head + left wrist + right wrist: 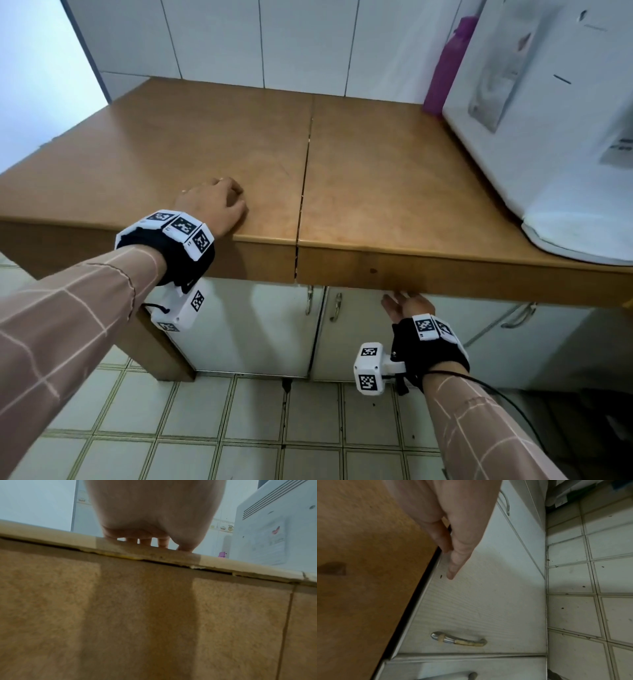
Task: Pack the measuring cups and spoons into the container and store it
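No measuring cups, spoons or container show in any view. My left hand (219,200) rests on the wooden table (376,171) near its front edge, fingers loosely curled and holding nothing; in the left wrist view its fingertips (145,542) touch the tabletop. My right hand (400,303) is below the table's front edge, fingers straight, against the top of a white cabinet door (488,601). In the right wrist view the fingers (453,561) lie flat on that door, which looks closed.
A large white appliance (548,120) fills the table's right side, with a purple bottle (448,65) behind it. Metal handles (337,306) sit on the white cabinet doors under the table. Tiled floor (274,428) lies below, and a table leg (161,346) stands at the left.
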